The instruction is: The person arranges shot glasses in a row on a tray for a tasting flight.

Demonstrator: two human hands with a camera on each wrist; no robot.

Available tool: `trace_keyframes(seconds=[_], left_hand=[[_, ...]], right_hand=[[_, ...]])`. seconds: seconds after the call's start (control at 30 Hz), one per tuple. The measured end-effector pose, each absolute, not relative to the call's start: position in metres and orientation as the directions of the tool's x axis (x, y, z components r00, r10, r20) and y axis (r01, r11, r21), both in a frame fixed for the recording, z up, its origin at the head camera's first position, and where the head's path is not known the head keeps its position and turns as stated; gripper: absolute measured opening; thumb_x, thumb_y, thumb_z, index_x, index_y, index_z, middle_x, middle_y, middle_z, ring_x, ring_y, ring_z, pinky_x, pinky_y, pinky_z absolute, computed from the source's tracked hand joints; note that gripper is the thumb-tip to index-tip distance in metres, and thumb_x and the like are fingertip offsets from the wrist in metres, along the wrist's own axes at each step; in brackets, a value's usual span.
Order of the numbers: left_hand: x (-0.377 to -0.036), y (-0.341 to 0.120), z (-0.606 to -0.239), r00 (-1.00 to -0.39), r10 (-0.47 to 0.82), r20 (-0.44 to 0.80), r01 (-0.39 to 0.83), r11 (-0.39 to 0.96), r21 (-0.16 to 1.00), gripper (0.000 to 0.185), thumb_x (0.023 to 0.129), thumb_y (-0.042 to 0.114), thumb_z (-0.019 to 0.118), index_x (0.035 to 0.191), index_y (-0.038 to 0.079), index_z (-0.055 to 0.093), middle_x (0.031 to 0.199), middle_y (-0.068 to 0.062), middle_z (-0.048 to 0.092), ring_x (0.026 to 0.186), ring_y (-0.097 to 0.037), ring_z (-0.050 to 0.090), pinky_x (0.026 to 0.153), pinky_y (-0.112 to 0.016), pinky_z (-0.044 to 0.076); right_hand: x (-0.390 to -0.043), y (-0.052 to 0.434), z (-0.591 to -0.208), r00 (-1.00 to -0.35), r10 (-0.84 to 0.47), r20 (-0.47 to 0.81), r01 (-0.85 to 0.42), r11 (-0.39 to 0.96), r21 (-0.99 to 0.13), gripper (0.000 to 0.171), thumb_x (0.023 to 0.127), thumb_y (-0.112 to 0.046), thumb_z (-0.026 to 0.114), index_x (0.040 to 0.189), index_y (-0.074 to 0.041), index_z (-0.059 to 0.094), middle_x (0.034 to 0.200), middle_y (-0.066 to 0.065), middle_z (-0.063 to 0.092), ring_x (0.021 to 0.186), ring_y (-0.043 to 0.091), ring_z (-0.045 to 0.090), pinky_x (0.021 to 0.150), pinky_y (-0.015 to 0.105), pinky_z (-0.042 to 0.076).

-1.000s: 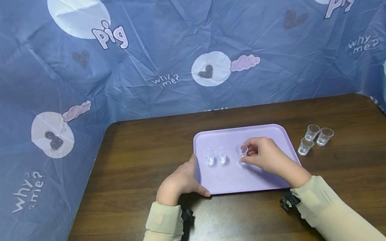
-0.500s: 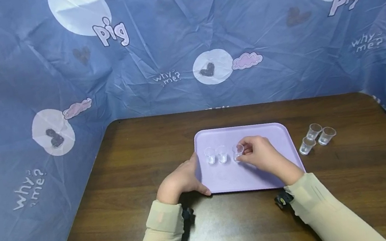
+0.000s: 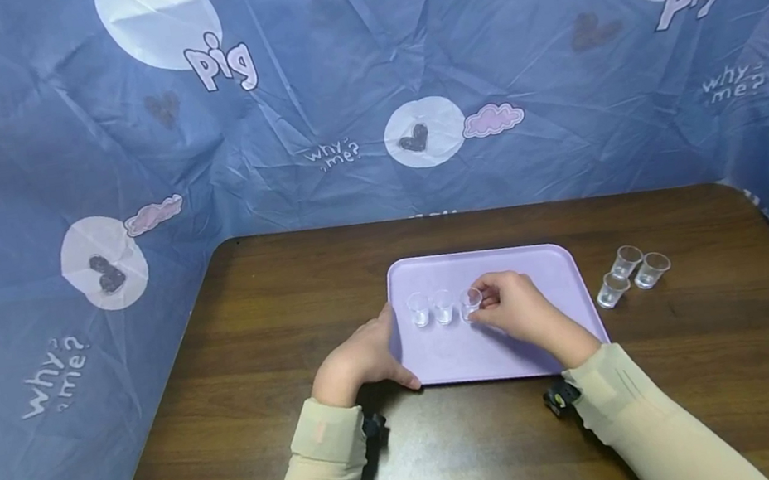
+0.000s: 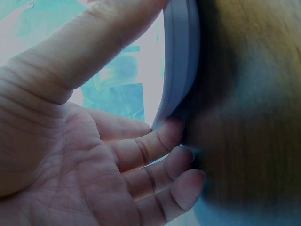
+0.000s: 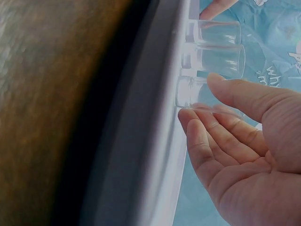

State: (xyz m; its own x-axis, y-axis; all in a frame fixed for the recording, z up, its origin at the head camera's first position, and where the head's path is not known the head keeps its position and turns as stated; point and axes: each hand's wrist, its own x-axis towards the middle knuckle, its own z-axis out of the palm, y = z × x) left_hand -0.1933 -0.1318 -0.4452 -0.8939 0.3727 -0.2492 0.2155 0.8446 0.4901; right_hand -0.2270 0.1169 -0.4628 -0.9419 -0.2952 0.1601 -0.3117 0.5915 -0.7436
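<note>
R hand (image 3: pixel 520 309) fingers pinch clr cup (image 3: pixel 468 306) on lilac tray (image 3: pixel 463 357); L hand (image 3: pixel 361 361) fingers, relaxed, touch its L edge.

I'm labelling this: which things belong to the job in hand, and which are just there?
Job: lilac tray, touched by the left hand; two cups on it; third cup in the right hand; probably three cups beside the tray.
Just there: printed backdrop; wooden table.

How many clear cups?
6. On the tray: left cup, middle cup, right cup pinched by the right hand. On the table beside it: back cup, front cup, rightmost cup.
</note>
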Motion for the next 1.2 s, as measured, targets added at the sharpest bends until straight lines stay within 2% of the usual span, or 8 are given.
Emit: trace_keyframes(seconds=[0.27, 0.47, 0.8, 1.2], left_hand=[[-0.193, -0.131, -0.444, -0.893, 0.373, -0.251, 0.217, 0.847, 0.486, 0.133, 0.046, 0.041, 0.089, 0.141, -0.008, 0.010, 0.136, -0.026, 0.033, 0.124, -0.033, 0.033, 0.101, -0.037, 0.026], [-0.193, -0.131, -0.444, -0.893, 0.372, -0.253, 0.216, 0.848, 0.485, 0.132, 0.046, 0.041, 0.088, 0.141, -0.008, 0.010, 0.137, -0.026, 0.032, 0.124, -0.033, 0.032, 0.102, -0.037, 0.026], [-0.195, -0.131, -0.446, -0.892, 0.361, -0.271, 0.192, 0.848, 0.495, 0.133, 0.047, 0.040, 0.088, 0.142, -0.007, 0.008, 0.140, -0.024, 0.028, 0.126, -0.030, 0.030, 0.102, -0.035, 0.025], [-0.194, -0.130, -0.445, -0.893, 0.364, -0.267, 0.189, 0.839, 0.510, 0.133, 0.048, 0.038, 0.089, 0.142, -0.006, 0.007, 0.140, -0.024, 0.028, 0.126, -0.030, 0.030, 0.102, -0.035, 0.025]], right_hand=[[-0.227, 0.117, -0.461, -0.949, -0.275, 0.153, -0.293, 0.596, -0.748, 0.025, 0.065, -0.007, 0.080, 0.084, -0.002, 0.066, 0.073, 0.003, 0.065, 0.067, 0.012, 0.061, 0.062, 0.027, 0.050], [-0.226, 0.119, -0.460, -0.951, -0.285, 0.120, -0.272, 0.584, -0.765, 0.033, 0.064, -0.005, 0.080, 0.093, 0.002, 0.065, 0.080, 0.008, 0.066, 0.073, 0.017, 0.063, 0.065, 0.025, 0.051], [-0.219, 0.134, -0.450, -0.958, -0.268, 0.102, -0.246, 0.584, -0.773, 0.033, 0.071, -0.007, 0.076, 0.100, 0.003, 0.064, 0.088, 0.012, 0.066, 0.079, 0.021, 0.063, 0.069, 0.030, 0.051], [-0.212, 0.158, -0.437, -0.957, -0.214, 0.198, -0.288, 0.589, -0.755, 0.031, 0.072, -0.006, 0.075, 0.100, 0.002, 0.063, 0.093, 0.017, 0.065, 0.081, 0.025, 0.063, 0.070, 0.032, 0.051]])
